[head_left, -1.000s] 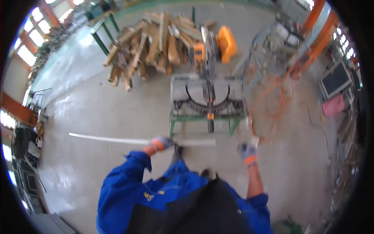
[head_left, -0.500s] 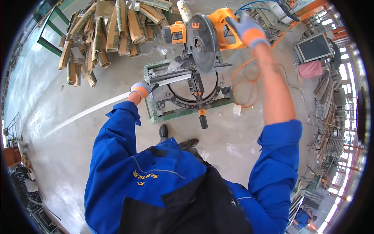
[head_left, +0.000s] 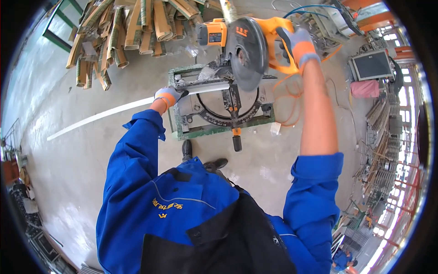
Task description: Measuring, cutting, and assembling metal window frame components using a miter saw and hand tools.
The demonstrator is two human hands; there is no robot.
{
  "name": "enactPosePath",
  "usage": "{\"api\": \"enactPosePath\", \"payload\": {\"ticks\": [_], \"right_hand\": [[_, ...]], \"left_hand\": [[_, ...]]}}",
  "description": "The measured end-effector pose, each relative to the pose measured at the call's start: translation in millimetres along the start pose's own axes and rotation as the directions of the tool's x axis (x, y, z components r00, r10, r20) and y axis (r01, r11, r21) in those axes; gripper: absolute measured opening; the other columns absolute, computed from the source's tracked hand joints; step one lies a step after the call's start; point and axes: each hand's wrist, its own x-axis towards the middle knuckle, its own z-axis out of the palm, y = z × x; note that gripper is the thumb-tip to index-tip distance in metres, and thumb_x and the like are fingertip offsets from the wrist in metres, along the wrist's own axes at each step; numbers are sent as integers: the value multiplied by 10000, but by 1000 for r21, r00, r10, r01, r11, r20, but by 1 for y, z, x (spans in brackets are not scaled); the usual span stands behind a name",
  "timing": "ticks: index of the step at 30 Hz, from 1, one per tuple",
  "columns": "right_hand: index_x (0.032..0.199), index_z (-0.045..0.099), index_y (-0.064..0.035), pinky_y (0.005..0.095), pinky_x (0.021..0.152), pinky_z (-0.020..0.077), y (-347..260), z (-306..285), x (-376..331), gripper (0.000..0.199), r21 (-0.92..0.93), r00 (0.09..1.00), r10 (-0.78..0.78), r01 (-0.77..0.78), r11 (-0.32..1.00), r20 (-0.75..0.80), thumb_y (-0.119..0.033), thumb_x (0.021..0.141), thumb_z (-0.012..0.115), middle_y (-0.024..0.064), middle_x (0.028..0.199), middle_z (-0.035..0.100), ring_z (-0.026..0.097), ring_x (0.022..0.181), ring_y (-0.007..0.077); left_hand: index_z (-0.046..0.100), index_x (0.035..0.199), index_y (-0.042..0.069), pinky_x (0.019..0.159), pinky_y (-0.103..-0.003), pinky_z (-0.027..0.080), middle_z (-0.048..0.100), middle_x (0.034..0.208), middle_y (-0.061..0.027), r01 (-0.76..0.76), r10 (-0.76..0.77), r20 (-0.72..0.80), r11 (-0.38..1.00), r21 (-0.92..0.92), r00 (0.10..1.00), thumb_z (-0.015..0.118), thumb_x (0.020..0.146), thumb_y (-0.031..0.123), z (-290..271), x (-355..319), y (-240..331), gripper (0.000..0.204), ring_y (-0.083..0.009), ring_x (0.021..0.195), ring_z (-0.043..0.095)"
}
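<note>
The right hand [head_left: 299, 43] grips the orange handle [head_left: 271, 34] of a miter saw [head_left: 248, 55]. Left of it, the left hand [head_left: 167, 97] holds a white strip [head_left: 105, 113].

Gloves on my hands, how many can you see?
2: one on the left hand, which holds the white strip; one on the right hand, on the orange saw handle.

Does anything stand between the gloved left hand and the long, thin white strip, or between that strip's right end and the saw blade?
Nothing visible does. The grey-and-orange gloved left hand is closed on the long, thin white strip itself. No object shows between the strip's right end and the dark round saw blade.
</note>
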Motion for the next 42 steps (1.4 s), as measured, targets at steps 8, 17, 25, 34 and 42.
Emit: {"api": "enactPosePath", "payload": {"ticks": [8, 17, 25, 34, 42], "right_hand": [[927, 614, -71, 258, 353, 349, 127, 33, -83, 126, -1, 919, -172, 183, 983, -355, -167, 869, 672, 11, 604, 560, 473, 402, 85], [1127, 596, 4, 365, 805, 501, 156, 56, -136, 327, 157, 913, -17, 88, 984, -407, -126, 840, 684, 137, 982, 675, 651, 888, 265], [1150, 584, 7, 361, 832, 500, 157, 60, -138, 339, 160, 915, -33, 105, 981, -401, -109, 845, 674, 140, 1016, 667, 643, 917, 264], [1172, 567, 2, 387, 842, 498, 160, 62, -134, 378, 70, 906, -69, 107, 992, -419, -118, 834, 688, 176, 1050, 666, 648, 954, 313], [1053, 590, -59, 227, 392, 358, 144, 63, -119, 186, -8, 884, -148, 161, 987, -443, -98, 880, 647, -23, 650, 557, 472, 460, 55]], "left_hand": [[660, 1176, 80, 961, -432, 464, 639, 1211, -160, 20, -20, -28, 1000, 11, 999, 457, 825, 709, 2, 0, 6, 749, -351, 1120, 604], [655, 1152, 33, 941, -425, 476, 644, 1165, -210, -6, 5, -42, 999, -32, 999, 459, 818, 717, -7, -7, 10, 785, -376, 1085, 614], [656, 1156, 35, 924, -426, 481, 651, 1161, -200, -10, 8, -61, 1000, -28, 998, 487, 793, 736, -4, -4, 7, 808, -377, 1079, 617], [655, 1179, 66, 960, -423, 462, 633, 1226, -155, 33, -33, -16, 999, -33, 999, 468, 806, 726, 3, 11, 1, 781, -353, 1134, 596], [643, 1199, 61, 959, -423, 462, 633, 1225, -160, 52, -52, -20, 999, -9, 998, 485, 799, 720, -2, 5, 2, 787, -349, 1131, 601]]}}
